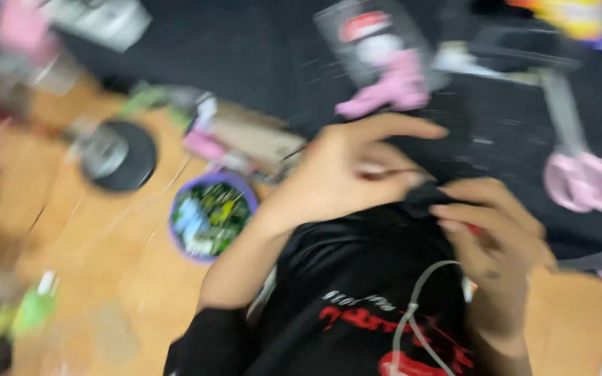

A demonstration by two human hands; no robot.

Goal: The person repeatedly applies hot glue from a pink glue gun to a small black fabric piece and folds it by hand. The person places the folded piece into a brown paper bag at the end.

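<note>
Head view, blurred by motion; entries run left to right.

Wooden desk (106,278): orange-brown, smooth, bare in patches. Green bottle-like item (33,310) near the lower left edge, too smeared to name further. Black round disc (123,157) with a glossy highlight, lying flat. Purple-rimmed round tub (210,216), filled with small mixed green and white pieces, just beside the left forearm. Flat brown and pink packets (245,139) piled behind the tub.

Left hand (346,170): fingers partly curled, index extended to the right, pinching the top edge of the black fabric (357,278). Fabric: soft, matte, creased, printed in red and white, draped from the hands down toward the person; its long axis runs roughly from the hands to the lower edge of the view. A thin pale cord (412,313) loops over it.

Right hand (492,237): fingers bent inward, closed on the same bunched edge, touching the left hand's grip. Both hands sit equally near the fabric.

Black mat (259,56) covers the far desk. Pink figure in a clear-fronted pack (384,69) lies behind the hands. Pink-handled scissors (580,174) lie well to the right.
</note>
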